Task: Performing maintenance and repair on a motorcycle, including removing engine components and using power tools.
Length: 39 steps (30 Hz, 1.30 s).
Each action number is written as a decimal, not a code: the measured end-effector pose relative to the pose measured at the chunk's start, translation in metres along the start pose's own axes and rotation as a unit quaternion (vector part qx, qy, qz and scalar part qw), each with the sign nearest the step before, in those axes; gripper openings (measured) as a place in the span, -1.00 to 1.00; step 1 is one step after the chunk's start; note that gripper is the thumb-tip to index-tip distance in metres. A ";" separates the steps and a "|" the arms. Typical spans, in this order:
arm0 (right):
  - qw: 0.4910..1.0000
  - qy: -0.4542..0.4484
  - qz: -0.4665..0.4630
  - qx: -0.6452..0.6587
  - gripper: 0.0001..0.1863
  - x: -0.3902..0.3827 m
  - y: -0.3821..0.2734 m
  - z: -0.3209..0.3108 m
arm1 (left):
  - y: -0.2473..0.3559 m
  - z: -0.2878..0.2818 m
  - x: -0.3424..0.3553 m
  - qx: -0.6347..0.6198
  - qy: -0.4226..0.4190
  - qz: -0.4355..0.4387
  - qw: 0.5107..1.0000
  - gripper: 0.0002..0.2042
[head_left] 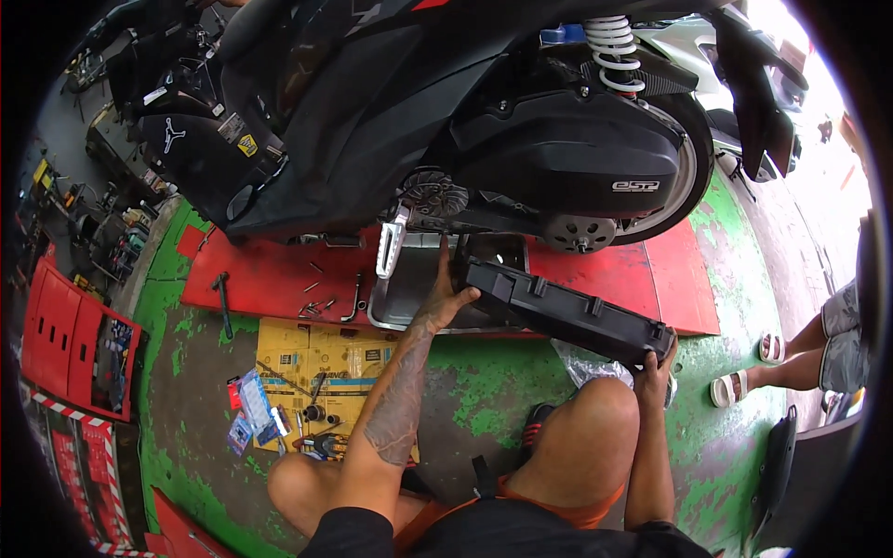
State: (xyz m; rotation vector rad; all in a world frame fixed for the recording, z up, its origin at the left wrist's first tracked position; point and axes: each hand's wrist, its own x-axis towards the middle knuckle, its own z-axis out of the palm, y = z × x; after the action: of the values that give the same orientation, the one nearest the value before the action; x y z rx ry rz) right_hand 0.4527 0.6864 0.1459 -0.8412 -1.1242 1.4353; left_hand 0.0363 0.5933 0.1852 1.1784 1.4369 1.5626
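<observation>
My left hand (pixel 458 290) grips the left end of a long black plastic housing (pixel 567 307), its index finger pointing up along the end. My right hand (pixel 656 365) holds the right end, which is tilted lower and nearer me. The housing is raised over the right part of a metal tray (pixel 400 293) on a red platform (pixel 651 279). Above are the black scooter's engine cover (pixel 549 153), rear wheel (pixel 688 158) and silver footrest (pixel 391 244), the footrest just above and left of my left hand. Loose bolts (pixel 312 307) and a wrench (pixel 356 299) lie left of the tray.
Tools and small packets (pixel 260 405) lie on yellow cardboard (pixel 307 353); a hammer-like tool (pixel 223 302) is farther left. Red toolboxes (pixel 70 344) stand left. A person's sandalled legs (pixel 805 358) are right, above a black panel (pixel 772 474). Clear plastic (pixel 591 370) lies under the housing.
</observation>
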 end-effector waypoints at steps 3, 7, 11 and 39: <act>1.000 0.014 -0.005 -0.009 0.13 0.001 -0.001 0.007 | -0.002 -0.004 0.013 0.034 -0.002 0.006 0.999 0.39; 0.999 0.018 -0.025 -0.017 0.13 0.005 0.004 0.010 | -0.008 -0.010 0.026 0.054 0.000 0.000 0.999 0.37; 0.998 0.046 -0.011 -0.048 0.04 0.004 -0.001 0.018 | -0.017 -0.010 0.026 0.059 0.019 0.007 0.998 0.32; 0.997 0.057 0.055 0.015 0.07 0.005 0.011 0.029 | -0.026 -0.017 0.039 0.036 0.046 -0.025 0.998 0.24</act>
State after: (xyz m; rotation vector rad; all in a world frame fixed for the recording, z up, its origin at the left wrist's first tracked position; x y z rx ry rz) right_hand 0.4214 0.6861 0.1444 -0.9645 -0.9813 1.4716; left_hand 0.0050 0.6269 0.1663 1.1162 1.5821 1.5608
